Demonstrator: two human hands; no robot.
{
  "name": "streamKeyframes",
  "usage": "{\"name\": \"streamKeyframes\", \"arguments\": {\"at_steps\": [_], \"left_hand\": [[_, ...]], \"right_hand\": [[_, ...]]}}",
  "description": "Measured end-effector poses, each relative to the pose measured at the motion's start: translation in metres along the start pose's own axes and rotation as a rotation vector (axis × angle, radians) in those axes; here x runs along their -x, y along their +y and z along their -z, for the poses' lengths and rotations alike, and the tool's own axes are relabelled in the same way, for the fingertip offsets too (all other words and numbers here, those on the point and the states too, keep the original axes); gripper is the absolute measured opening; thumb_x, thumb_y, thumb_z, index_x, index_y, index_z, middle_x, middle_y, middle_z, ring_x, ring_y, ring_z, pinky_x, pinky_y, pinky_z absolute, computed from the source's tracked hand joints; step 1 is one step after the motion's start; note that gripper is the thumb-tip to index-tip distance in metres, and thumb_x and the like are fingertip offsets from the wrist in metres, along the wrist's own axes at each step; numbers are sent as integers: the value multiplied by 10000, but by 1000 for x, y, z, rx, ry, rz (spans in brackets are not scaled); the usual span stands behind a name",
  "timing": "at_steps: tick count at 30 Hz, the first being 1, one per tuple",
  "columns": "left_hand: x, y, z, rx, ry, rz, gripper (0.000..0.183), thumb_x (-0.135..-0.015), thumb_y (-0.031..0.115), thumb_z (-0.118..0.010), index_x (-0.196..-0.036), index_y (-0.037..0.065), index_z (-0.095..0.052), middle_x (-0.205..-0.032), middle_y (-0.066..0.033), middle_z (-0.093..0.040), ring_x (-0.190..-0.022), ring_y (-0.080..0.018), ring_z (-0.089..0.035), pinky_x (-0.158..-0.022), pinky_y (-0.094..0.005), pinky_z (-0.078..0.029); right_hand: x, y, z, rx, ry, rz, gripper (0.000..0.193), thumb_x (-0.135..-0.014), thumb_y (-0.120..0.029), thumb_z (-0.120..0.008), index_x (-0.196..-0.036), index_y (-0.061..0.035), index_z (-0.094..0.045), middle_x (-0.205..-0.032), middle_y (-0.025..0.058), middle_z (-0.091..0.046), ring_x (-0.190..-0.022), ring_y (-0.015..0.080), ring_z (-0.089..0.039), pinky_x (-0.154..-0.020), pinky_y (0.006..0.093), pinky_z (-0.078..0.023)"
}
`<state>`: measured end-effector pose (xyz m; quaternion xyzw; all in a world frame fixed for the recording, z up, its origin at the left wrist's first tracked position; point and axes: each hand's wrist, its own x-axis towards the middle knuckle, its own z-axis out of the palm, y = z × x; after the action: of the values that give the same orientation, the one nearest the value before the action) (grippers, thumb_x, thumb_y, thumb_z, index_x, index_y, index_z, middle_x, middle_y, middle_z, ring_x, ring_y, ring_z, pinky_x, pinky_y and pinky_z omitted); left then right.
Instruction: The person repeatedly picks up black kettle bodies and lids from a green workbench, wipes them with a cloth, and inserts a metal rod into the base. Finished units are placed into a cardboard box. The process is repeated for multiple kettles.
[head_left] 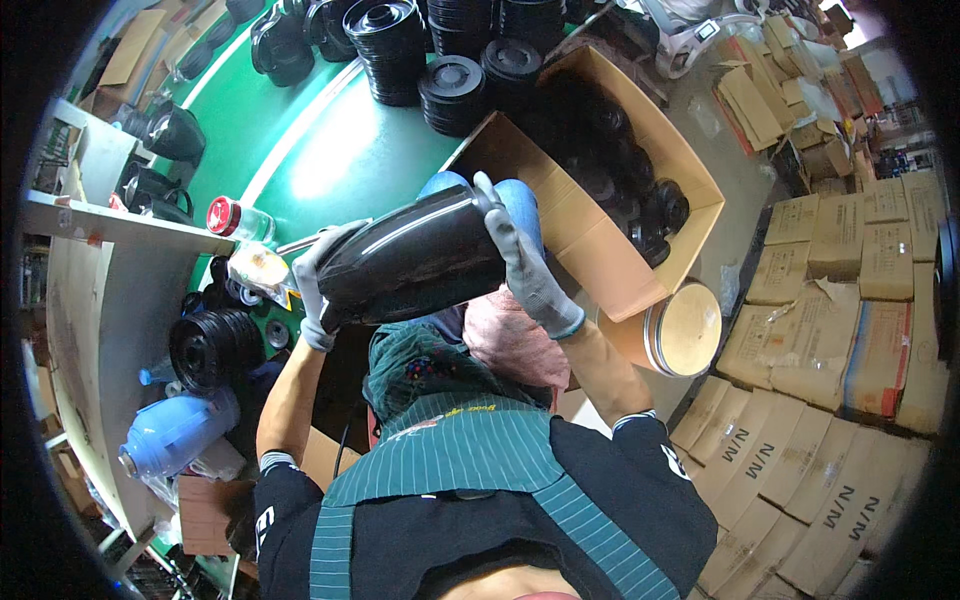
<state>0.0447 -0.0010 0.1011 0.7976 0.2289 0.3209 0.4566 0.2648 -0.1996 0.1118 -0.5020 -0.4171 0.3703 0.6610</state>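
Above my lap I hold a glossy black container [410, 255] on its side; it is smooth, rounded and long, and its exact kind is not clear. My left hand [320, 290], in a grey glove, grips its left end. At the other end my right hand [527, 265], gloved alike, is closed round the rim, with fingers pointing up. Just left of my left hand lie a clear plastic bag [257, 270] with pale contents and a clear jar with a red lid [226, 215].
The green table [330, 160] carries stacks of round black parts [385, 45]. To the right, an open cardboard box [690, 185] holds black parts, with a round drum [685, 330] beside it. A blue bottle [180, 435] lies at left. Cartons [790, 480] are stacked far right.
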Motion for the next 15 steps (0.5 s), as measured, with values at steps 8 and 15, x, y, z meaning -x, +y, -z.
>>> {"name": "streamKeyframes", "arguments": {"at_steps": [8, 15], "left_hand": [[36, -93, 18, 395, -327, 302, 607, -900, 328, -808, -1397, 12, -666, -1318, -143, -706, -1202, -260, -659, -1076, -394, -491], [30, -83, 35, 617, -565, 487, 751, -854, 315, -875, -1499, 68, -581, -1472, -138, -597, -1346, -270, -566, -1175, -428, -415]], "right_hand": [[35, 12, -19, 152, 149, 206, 964, -1079, -662, -495, -1670, 73, -296, -1731, 261, -284, -1611, 372, -299, -1313, 451, -206], [57, 23, -8, 329, 227, 381, 908, -1051, -693, -498, -1660, -26, -404, -1686, 321, -317, -1533, 469, -382, -1272, 508, -284]]}}
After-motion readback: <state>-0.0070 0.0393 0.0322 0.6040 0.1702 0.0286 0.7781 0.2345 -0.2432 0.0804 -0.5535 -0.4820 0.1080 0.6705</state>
